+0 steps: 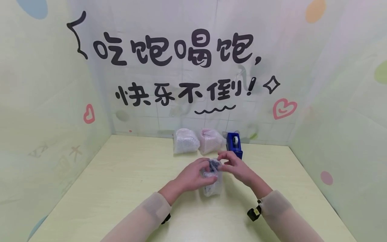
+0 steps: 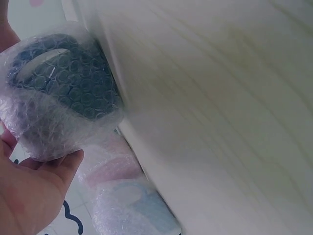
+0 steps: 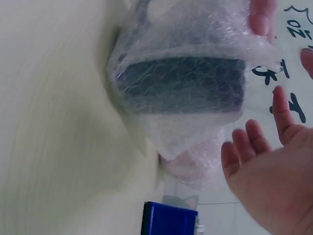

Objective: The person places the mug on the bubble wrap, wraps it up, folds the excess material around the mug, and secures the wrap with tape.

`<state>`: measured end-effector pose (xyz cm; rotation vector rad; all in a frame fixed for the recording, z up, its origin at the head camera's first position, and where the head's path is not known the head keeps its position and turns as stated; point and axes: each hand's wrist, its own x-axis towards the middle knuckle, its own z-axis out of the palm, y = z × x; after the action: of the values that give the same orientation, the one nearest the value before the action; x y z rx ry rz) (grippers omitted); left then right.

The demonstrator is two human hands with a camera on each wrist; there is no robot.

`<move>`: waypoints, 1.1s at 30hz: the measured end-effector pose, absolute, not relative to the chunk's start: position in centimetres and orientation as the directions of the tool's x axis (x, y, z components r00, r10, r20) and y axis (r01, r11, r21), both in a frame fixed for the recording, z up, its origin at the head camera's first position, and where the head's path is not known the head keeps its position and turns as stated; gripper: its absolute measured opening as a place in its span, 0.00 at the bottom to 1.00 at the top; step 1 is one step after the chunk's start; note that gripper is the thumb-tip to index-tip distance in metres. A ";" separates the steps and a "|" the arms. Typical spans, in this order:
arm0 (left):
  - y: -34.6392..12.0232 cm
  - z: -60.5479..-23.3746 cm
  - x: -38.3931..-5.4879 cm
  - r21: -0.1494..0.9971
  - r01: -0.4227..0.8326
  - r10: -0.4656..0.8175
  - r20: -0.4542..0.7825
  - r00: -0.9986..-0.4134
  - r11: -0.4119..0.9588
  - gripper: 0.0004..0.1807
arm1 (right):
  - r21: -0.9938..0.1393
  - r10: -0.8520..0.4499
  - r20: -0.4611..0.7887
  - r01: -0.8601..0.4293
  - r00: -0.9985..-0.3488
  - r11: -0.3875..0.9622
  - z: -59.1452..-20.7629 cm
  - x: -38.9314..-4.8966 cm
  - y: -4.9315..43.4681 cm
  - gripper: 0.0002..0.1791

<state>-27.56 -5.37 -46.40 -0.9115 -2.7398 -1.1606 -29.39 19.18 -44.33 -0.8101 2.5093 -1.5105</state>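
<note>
A dark blue mug (image 2: 68, 81) wrapped in bubble wrap (image 3: 181, 125) stands on the table in front of me. Its handle shows through the plastic in the left wrist view. My left hand (image 1: 195, 174) holds the bundle from the left, thumb on the near side and fingers at the top. On the other side, my right hand (image 1: 237, 166) has its fingers spread and loosely bent close to the wrap's upper right. In the right wrist view these fingers (image 3: 252, 137) appear apart from the plastic, with nothing between them.
Behind the hands, a pale bubble-wrapped mug (image 1: 185, 141) and a pink bubble-wrapped bundle (image 1: 211, 141) stand near the back wall. Right of them is a blue tape dispenser (image 1: 229, 148). Printed cloth walls (image 1: 329, 117) enclose the table (image 1: 121, 181) on three sides.
</note>
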 end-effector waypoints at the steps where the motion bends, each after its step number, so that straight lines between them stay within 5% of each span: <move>1: -5.4 -46.4 -27.5 0.651 0.527 0.502 0.249 -0.828 0.546 0.18 | -0.836 -0.475 0.192 -0.396 -0.859 0.379 -44.1 -29.4 19.1 0.14; 6: -5.4 -46.4 -27.4 0.650 0.535 0.495 0.268 -0.826 0.540 0.17 | -0.782 -0.456 0.183 -0.410 -0.871 0.469 -42.9 -29.3 18.2 0.17; 13: -5.4 -46.5 -27.6 0.636 0.561 0.502 0.298 -0.812 0.530 0.16 | -0.846 -0.357 -0.074 -0.131 -0.931 0.517 -41.9 -28.4 17.3 0.20; 21: -5.1 -46.6 -27.6 0.643 0.546 0.491 0.288 -0.822 0.538 0.15 | -0.952 -0.345 -0.198 0.095 -0.917 0.292 -41.7 -28.0 16.9 0.14; 33: -5.1 -46.3 -27.3 0.646 0.528 0.487 0.264 -0.832 0.551 0.16 | -0.982 -0.293 -0.187 0.171 -0.938 0.080 -41.1 -28.4 17.0 0.11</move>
<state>-27.30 -5.09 -46.30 -0.8905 -2.7189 -1.1609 -28.44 16.98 -41.07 -0.1212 2.0292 -1.9213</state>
